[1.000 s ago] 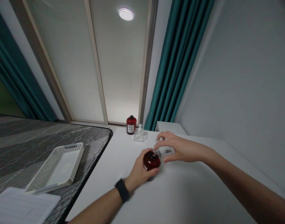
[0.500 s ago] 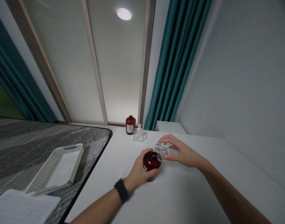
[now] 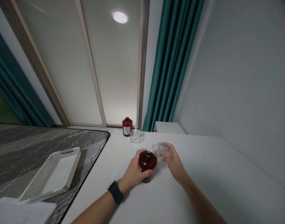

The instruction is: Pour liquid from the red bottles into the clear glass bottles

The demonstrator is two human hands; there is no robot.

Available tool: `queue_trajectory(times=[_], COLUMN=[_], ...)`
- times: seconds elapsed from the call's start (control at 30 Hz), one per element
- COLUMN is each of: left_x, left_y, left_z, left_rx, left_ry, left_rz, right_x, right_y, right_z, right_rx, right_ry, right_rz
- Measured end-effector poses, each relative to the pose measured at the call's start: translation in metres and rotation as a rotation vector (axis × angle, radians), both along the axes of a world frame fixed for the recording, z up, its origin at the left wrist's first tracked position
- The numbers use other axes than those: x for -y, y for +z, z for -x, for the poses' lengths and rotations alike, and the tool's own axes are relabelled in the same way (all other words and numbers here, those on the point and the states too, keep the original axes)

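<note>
My left hand [image 3: 134, 169] is wrapped round a dark red bottle [image 3: 147, 160] that stands on the white table [image 3: 179, 199]. No cap shows on this bottle's neck. Just to its right, my right hand [image 3: 176, 163] grips a clear bottle [image 3: 161, 152], held upright beside the red one. The two bottles are close; I cannot tell whether they touch. At the table's far edge stand a second red bottle [image 3: 127, 127], with a black cap and a pale label, and a clear pump bottle [image 3: 136, 135].
A white perforated basket [image 3: 73, 171] lies on the dark striped surface [image 3: 91, 140] to the left, with white paper [image 3: 23, 210] in front of it. A white cabinet [image 3: 169, 127] stands behind the table, near the teal curtain [image 3: 170, 68] and the grey wall [image 3: 238, 68].
My right hand has brought the clear bottle from tilted at the red bottle's mouth to upright beside it. My left hand keeps its hold. The view has shifted slightly.
</note>
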State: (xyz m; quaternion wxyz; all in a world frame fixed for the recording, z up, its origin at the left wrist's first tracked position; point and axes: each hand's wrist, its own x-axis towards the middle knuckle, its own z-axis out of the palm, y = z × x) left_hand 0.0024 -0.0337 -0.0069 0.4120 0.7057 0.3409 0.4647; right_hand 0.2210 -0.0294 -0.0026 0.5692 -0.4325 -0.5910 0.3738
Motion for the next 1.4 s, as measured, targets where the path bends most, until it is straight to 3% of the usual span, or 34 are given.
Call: queue_trajectory(times=[0.17, 0.33, 0.63, 0.87, 1.1, 1.23, 1.4], left_x=[-0.004, -0.001, 0.004, -0.002, -0.021, -0.011, -0.001], left_y=[-0.001, 0.003, 0.013, 0.017, 0.029, 0.032, 0.029], left_z=[0.001, -0.001, -0.020, -0.012, 0.000, -0.001, -0.009], left_rx=[-0.010, -0.125, -0.259, -0.197, -0.002, -0.098, -0.156], left_ry=[-0.004, 0.096, 0.187, 0.065, 0.083, 0.013, 0.020], left_rz=[-0.068, -0.165, -0.168, -0.212, -0.011, -0.168, -0.211], right_x=[0.007, 0.005, -0.003, -0.003, -0.001, -0.001, -0.003], right_y=[-0.006, -0.005, -0.009, -0.004, -0.003, -0.002, -0.006], right_z=[0.004, 0.005, -0.004, -0.003, -0.003, -0.003, -0.004], right_rx=[-0.153, -0.207, -0.286, -0.281, -0.268, -0.254, -0.243], right_ry=[-0.003, -0.038, -0.118, -0.146, -0.160, -0.166, -0.183], right_rz=[0.056, 0.041, 0.041, 0.016, 0.017, 0.013, 0.010])
